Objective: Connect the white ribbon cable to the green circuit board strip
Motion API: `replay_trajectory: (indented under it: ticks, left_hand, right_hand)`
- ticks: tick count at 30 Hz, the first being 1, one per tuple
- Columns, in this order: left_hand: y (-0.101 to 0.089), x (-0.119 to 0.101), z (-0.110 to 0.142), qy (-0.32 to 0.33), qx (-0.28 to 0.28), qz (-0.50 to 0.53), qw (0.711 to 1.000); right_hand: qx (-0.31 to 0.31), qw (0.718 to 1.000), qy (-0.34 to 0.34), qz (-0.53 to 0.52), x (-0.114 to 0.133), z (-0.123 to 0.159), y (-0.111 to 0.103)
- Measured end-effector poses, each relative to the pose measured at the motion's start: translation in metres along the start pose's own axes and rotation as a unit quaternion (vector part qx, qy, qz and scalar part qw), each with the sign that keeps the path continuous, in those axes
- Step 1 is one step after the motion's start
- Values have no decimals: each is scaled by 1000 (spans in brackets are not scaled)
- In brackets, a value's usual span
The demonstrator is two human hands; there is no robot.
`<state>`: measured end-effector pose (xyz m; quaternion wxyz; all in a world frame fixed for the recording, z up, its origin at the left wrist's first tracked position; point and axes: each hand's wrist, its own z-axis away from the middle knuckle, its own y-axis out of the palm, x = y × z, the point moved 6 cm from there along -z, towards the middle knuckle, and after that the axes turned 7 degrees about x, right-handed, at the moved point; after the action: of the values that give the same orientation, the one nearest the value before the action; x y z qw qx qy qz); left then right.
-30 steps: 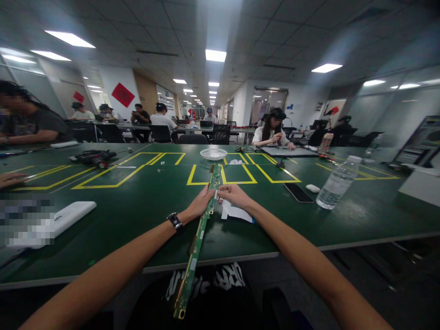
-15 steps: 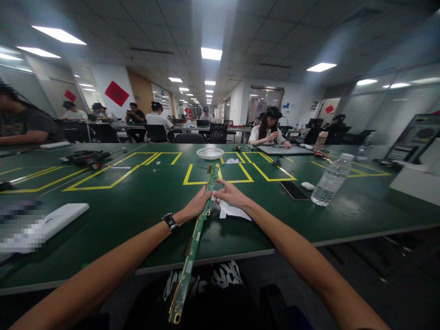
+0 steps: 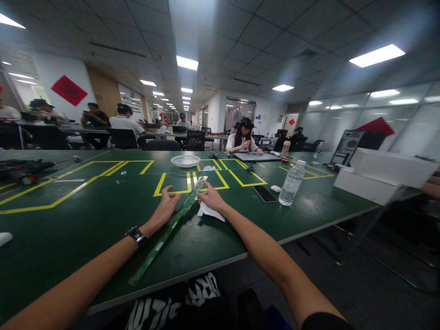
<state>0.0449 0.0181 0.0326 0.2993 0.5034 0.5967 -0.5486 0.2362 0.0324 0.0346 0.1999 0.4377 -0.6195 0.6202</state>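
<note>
A long, narrow green circuit board [image 3: 167, 236] slants across the table, its near end close to the front edge. My right hand [image 3: 211, 198] grips its far end between thumb and fingers. My left hand [image 3: 167, 205], with a watch [image 3: 136, 234] on the wrist, is just left of the board, its fingers apart and holding nothing. Under and beside my right hand lies a piece of white paper [image 3: 209, 211], partly covered by the hand. Whether the board rests on the table or hovers over it, I cannot tell.
A white basket [image 3: 185, 161] stands beyond my hands, near yellow tape lines [image 3: 178, 191]. To the right are a phone [image 3: 264, 193], a small white case [image 3: 276, 188], a water bottle [image 3: 292, 184] and white boxes [image 3: 366, 183]. A person [image 3: 242, 137] sits across the table.
My left hand has let go of the circuit board and moved left. The board's near end has swung left, with my right hand still on it. The camera view has turned right.
</note>
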Motion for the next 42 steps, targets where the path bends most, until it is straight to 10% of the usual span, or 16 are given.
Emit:
replay_trajectory:
  ticks: [6, 26, 42]
  left_hand:
    - [-20, 8, -10, 69, -45, -116, 990]
    - [13, -2, 5, 220, 76, -226, 946]
    - [17, -5, 8, 219, 95, -234, 942]
  right_hand:
    - [-93, 926, 145, 337, -43, 9, -55]
    - [-120, 885, 142, 427, -51, 12, -50]
    - [-113, 887, 161, 417, -56, 12, -51]
